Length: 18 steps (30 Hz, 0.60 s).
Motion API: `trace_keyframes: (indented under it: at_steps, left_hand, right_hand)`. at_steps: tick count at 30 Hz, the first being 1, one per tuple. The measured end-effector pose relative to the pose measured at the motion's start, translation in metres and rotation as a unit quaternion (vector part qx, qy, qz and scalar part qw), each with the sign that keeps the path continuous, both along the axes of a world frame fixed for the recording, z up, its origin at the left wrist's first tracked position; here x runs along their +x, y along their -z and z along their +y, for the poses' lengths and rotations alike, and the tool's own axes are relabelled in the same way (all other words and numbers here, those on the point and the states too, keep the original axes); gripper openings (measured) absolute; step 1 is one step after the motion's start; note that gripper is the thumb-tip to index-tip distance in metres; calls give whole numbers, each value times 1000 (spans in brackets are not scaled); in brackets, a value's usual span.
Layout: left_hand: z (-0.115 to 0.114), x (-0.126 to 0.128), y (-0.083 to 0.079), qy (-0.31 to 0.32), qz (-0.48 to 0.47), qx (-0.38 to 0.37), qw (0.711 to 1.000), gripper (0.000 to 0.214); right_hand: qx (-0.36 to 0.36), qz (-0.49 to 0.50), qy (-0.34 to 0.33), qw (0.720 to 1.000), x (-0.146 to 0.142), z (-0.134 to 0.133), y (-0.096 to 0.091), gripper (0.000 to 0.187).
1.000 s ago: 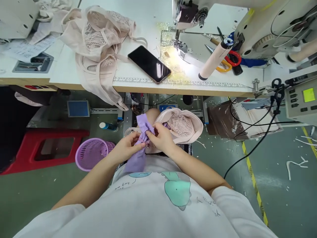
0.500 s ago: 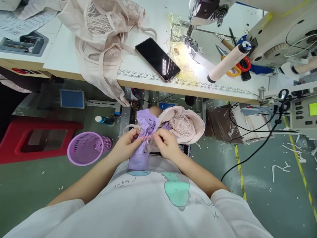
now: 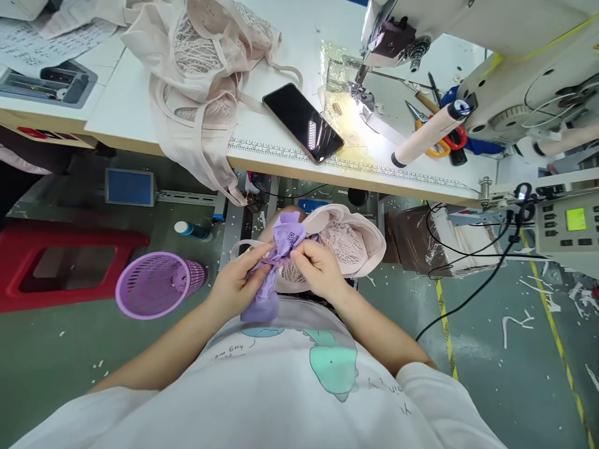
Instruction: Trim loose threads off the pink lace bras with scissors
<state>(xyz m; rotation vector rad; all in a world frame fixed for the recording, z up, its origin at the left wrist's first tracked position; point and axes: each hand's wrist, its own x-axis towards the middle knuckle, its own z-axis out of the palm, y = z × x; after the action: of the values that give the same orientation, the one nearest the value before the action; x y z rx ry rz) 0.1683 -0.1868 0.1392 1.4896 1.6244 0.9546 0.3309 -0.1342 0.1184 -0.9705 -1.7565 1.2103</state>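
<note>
Over my lap, a crumpled purple paper slip (image 3: 286, 234) with a printed square code is gathered at its middle, where a thin pink tie shows faintly. My left hand (image 3: 236, 280) pinches the gathered part from the left, thumb and forefinger closed on it. From the other side my right hand (image 3: 319, 267) is closed in a pinch at the same spot; the bit between its fingertips is too small to make out. Beneath and to the right lies a pale beige bra (image 3: 369, 246) with lace cups, its strap looping out to the left.
The table (image 3: 187, 153) ahead carries a phone (image 3: 303, 123), more beige bras (image 3: 196, 62), scissors (image 3: 440, 146) and a sewing machine (image 3: 390, 37) with its lamp lit. A purple basket (image 3: 152, 285) and red stool (image 3: 28, 265) stand left; wrapped bundles (image 3: 416, 240) lie right.
The purple slip is more bunched and its upper end has tipped right. My left hand has turned and closed further round the gather. The view has shifted slightly.
</note>
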Motion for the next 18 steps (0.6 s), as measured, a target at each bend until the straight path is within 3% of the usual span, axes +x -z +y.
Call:
trace_keyframes:
  at_steps: [4,8,13,16,18]
  left_hand:
    - [1,-7,0,-41,-45,-26,998,49]
    - [2,-14,0,-59,-82,-23,995,34]
    - [-1,-19,1,-34,-76,-14,996,32]
    - [1,-21,-1,-18,-87,-8,996,28]
    - [4,-23,-3,-6,-112,-12,994,25]
  right_hand:
    - [54,-14,-77,995,-8,-9,-2,26]
    - [81,-72,-145,984,-10,-14,-1,28]
    - [-31,-62,21,997,-2,13,-18,24]
    - [-78,-72,-5,994,-9,28,-23,24]
    - [-134,-27,-45,990,-17,31,-21,17]
